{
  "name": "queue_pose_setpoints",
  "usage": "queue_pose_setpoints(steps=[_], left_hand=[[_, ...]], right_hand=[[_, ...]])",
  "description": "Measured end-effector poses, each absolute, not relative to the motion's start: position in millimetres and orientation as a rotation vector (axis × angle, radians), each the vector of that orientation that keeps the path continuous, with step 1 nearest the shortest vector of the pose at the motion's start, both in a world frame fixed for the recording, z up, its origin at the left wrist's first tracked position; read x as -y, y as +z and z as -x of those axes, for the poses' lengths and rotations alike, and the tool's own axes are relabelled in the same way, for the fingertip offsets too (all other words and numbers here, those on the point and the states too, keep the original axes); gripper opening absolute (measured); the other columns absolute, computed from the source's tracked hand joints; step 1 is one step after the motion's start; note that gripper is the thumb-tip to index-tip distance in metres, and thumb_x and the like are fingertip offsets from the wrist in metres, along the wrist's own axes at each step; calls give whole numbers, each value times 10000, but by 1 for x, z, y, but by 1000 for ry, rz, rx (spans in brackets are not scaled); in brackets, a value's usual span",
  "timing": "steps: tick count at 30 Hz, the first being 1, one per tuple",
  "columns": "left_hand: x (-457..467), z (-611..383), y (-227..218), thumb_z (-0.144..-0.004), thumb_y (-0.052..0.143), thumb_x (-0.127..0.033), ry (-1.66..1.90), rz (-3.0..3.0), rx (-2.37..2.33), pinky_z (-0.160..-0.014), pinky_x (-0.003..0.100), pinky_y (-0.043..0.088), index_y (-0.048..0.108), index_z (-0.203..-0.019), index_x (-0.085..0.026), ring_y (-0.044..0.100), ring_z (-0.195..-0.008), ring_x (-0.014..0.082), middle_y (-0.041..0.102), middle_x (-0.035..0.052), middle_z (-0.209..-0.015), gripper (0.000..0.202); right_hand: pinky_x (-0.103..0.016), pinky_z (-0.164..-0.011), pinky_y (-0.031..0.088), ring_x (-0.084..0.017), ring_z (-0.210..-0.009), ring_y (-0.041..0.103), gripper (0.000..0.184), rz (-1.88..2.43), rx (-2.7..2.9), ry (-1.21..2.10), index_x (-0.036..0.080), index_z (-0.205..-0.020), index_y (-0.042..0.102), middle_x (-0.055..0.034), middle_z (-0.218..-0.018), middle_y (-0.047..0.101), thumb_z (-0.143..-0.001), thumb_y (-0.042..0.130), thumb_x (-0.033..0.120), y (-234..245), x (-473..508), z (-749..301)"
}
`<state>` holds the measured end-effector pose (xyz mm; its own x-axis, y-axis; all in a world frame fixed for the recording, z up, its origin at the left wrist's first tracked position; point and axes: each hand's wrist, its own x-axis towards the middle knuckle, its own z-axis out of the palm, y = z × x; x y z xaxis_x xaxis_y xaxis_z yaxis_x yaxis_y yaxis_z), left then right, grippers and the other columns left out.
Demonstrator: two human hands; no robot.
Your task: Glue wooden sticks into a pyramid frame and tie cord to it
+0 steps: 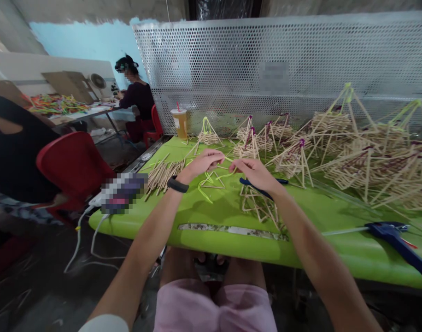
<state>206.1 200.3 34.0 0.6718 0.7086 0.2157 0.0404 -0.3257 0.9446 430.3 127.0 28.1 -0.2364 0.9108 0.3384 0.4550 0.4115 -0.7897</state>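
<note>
Over the green table, my left hand and my right hand are both closed, pinching a yellow-green pipe cleaner that loops down onto a small frame of wooden sticks. A black band sits on my left wrist. A flat stick frame lies under my right forearm, with a blue tool across it. A loose pile of sticks lies just left of my left hand.
Several finished stick pyramids and a big heap of them fill the table's back and right. A blue glue gun lies front right. A drink cup stands by the perforated metal screen. A red chair and a seated person are at left.
</note>
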Motion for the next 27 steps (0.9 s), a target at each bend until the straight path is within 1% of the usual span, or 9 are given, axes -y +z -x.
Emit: queue_pose_setpoints(steps=[3,5,6,8,11,16,19,23,27], left_hand=[[-202,-203,36,-959,655,-398,877,-1673,-596,-468,235,154,531,-679,-197,219,-437,64,296,-82,-549,367],[-204,-202,37,-945,669,-388,951,-1589,-558,-453,224,143,505,-660,-195,202,-429,53,272,-88,-559,382],[-204,-201,38,-942,673,-379,984,-1551,-535,-446,217,140,495,-653,-194,192,-425,49,254,-92,-563,387],[-205,-200,39,-942,678,-360,1031,-1484,-496,-434,204,142,487,-648,-192,179,-419,43,221,-98,-565,388],[-206,-200,40,-951,683,-332,1046,-1417,-474,-418,191,152,484,-642,-189,188,-414,42,219,-97,-566,394],[-203,-202,42,-964,680,-318,1023,-1384,-507,-412,170,169,496,-633,-182,194,-414,39,219,-95,-569,402],[-200,-205,42,-958,683,-315,988,-1414,-514,-416,166,162,525,-626,-171,198,-412,33,226,-94,-565,395],[-196,-208,43,-982,642,-279,926,-1407,-511,-413,163,160,522,-615,-167,211,-407,35,235,-88,-564,401],[-193,-207,48,-1007,608,-250,951,-1293,-500,-409,150,197,435,-603,-182,207,-409,38,215,-88,-577,445]], right_hand=[[-299,-628,446,-127,-557,432,565,1131,1742,829,202,-839,744,44,-588,495,-926,633,750,32,-127,-437],[-295,-601,446,-110,-513,346,594,1120,1654,908,210,-810,703,88,-551,351,-839,705,804,34,-127,-440],[-293,-596,454,-106,-506,336,606,1115,1623,936,215,-798,682,95,-554,321,-806,731,819,34,-127,-441],[-283,-572,452,-107,-502,363,620,1128,1612,964,221,-777,646,91,-562,334,-792,744,833,33,-128,-443],[-266,-524,402,-114,-502,382,617,1206,1655,963,224,-763,614,70,-555,373,-852,701,828,31,-129,-446],[-285,-523,349,-122,-512,296,591,1270,1725,1072,228,-819,611,71,-581,300,-964,578,800,29,-130,-446],[-302,-535,327,-127,-527,277,566,1201,1753,1150,248,-794,529,70,-621,269,-989,557,778,28,-128,-442],[-303,-545,260,-116,-523,241,582,1206,1872,1066,260,-737,406,78,-608,265,-984,573,759,25,-127,-439],[-312,-575,243,-130,-543,306,490,1324,2074,872,243,-745,495,58,-611,335,-1034,504,638,20,-131,-434]])
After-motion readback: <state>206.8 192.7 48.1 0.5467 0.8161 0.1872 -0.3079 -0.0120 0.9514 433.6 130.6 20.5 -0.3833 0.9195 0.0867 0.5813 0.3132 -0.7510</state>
